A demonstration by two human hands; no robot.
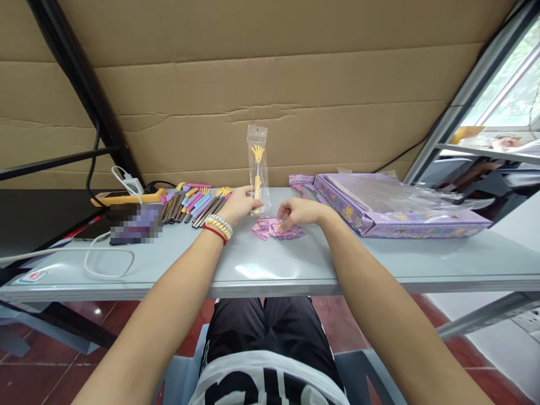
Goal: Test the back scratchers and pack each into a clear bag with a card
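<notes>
Back scratcher [257,173], one, yellow-headed, in one clear bag [257,136] at the middle of the far side of a grey table [270,264]. The left hand [239,206] pinches the bag's lower part between thumb and fingers. Nearer, the right hand's [301,211] curled fingers touch overlapping pink-purple cards [291,232], print too small to read; whether they pinch one, I cannot tell. Left: loose scratchers [194,205], too overlapped to count. Right: one purple printed box [422,225], its writing unreadable.

Yellow hand-ended stick [257,184] upright in clear bag [264,169]; pink-purple cards [265,227] overlapping, loosely heaped near base.
</notes>
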